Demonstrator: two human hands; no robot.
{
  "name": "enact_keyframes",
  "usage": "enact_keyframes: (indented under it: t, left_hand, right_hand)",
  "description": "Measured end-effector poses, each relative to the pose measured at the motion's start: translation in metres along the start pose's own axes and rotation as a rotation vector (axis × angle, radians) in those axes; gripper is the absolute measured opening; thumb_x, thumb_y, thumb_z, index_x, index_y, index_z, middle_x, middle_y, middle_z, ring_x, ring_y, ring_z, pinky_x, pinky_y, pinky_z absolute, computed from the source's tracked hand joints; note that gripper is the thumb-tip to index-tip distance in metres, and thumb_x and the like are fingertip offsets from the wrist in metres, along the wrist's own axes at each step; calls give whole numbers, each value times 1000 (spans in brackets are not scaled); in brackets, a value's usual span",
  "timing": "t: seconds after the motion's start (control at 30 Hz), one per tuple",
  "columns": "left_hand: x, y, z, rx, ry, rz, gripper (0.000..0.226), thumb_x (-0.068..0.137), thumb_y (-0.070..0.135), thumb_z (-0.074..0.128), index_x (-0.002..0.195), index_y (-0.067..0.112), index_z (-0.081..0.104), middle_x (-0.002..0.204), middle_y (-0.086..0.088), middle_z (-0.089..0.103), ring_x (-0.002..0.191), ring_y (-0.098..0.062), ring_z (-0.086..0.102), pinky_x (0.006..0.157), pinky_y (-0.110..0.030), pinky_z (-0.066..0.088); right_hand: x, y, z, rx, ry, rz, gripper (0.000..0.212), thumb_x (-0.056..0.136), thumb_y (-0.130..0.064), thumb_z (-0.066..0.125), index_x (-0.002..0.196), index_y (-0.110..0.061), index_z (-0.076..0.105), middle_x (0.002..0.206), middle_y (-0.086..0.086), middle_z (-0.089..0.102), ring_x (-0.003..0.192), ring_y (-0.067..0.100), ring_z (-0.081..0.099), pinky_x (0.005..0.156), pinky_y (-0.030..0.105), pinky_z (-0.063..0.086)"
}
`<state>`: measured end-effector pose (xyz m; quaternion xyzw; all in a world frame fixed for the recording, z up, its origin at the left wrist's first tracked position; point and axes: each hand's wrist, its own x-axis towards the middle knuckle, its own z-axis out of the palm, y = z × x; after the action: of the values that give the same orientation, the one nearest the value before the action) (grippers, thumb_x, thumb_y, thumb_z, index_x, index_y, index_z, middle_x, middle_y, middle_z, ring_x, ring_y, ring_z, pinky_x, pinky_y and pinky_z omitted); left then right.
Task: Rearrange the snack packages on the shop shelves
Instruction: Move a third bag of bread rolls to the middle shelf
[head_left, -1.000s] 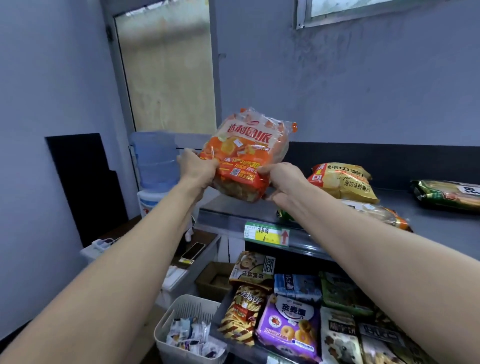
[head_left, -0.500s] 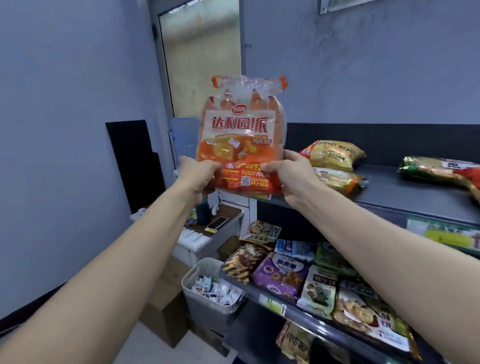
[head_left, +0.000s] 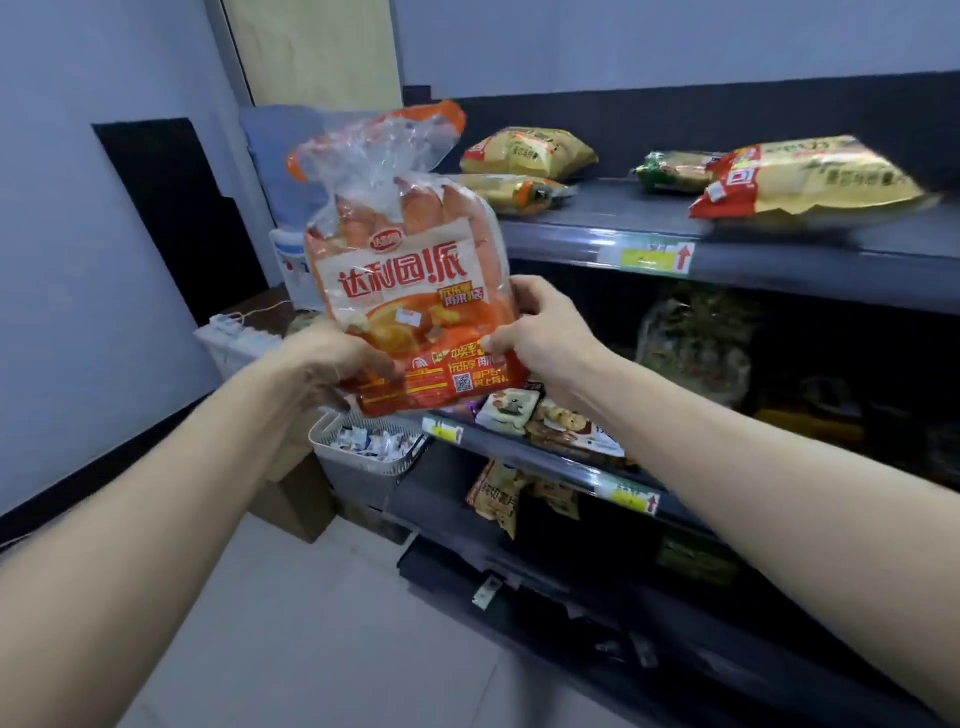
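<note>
I hold a big orange bag of snack pies (head_left: 402, 280) upright in front of me, off the shelves. My left hand (head_left: 332, 364) grips its lower left corner. Its lower right edge is pinched by my right hand (head_left: 540, 338). The top shelf (head_left: 649, 236) carries several yellow chip bags, one at the back (head_left: 527, 150) and a large one at the right (head_left: 810, 176). Small snack packs (head_left: 550, 421) lie on the middle shelf behind the bag.
A grey basket (head_left: 363, 457) of small sachets stands on the floor at the shelf's left end, with a cardboard box (head_left: 296, 504) beside it. A water dispenser (head_left: 291, 228) and a low table (head_left: 249, 332) stand by the left wall. The lowest shelf (head_left: 597, 597) is dark.
The orange bag has come down and away from the top shelf, now held lower, level with the middle shelf. My view has swung right and down along the shelves.
</note>
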<state>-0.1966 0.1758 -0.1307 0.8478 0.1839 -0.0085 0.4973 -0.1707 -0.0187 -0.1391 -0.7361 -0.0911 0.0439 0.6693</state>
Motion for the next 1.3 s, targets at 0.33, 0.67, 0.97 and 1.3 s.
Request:
enact_keyframes:
  t: [0.33, 0.67, 0.97, 1.3]
  left_hand:
    - [-10, -29, 108, -5, -305, -100, 43, 82, 1, 68, 115, 16, 47, 107, -6, 56, 93, -24, 53, 59, -40, 49]
    - [36, -11, 208, -1, -448, -40, 27, 82, -2, 66, 101, 13, 55, 109, -9, 63, 96, -25, 57, 75, -42, 50]
    - [90, 9, 257, -41, -434, 93, 34, 78, 0, 72, 101, 11, 48, 109, -6, 59, 98, -23, 57, 78, -38, 51]
    - [147, 17, 266, -51, -356, 157, 57, 78, 2, 71, 124, 7, 38, 111, -7, 57, 99, -25, 58, 82, -40, 53]
  right_hand:
    - [-41, 95, -71, -47, 72, 280, 74, 81, 6, 64, 144, -16, 32, 136, 5, 49, 107, 23, 55, 78, 36, 54]
    - [-26, 141, -147, -49, 263, 426, 72, 83, 9, 59, 145, -17, 31, 136, 5, 50, 104, 21, 56, 64, 28, 50]
    - [14, 163, -181, 53, 401, 476, 69, 87, 10, 53, 142, -26, 31, 116, 6, 58, 97, 21, 59, 74, 39, 55]
    - [76, 186, -186, 226, 418, 531, 65, 86, 15, 41, 137, -25, 32, 118, 8, 58, 103, 24, 57, 73, 37, 53]
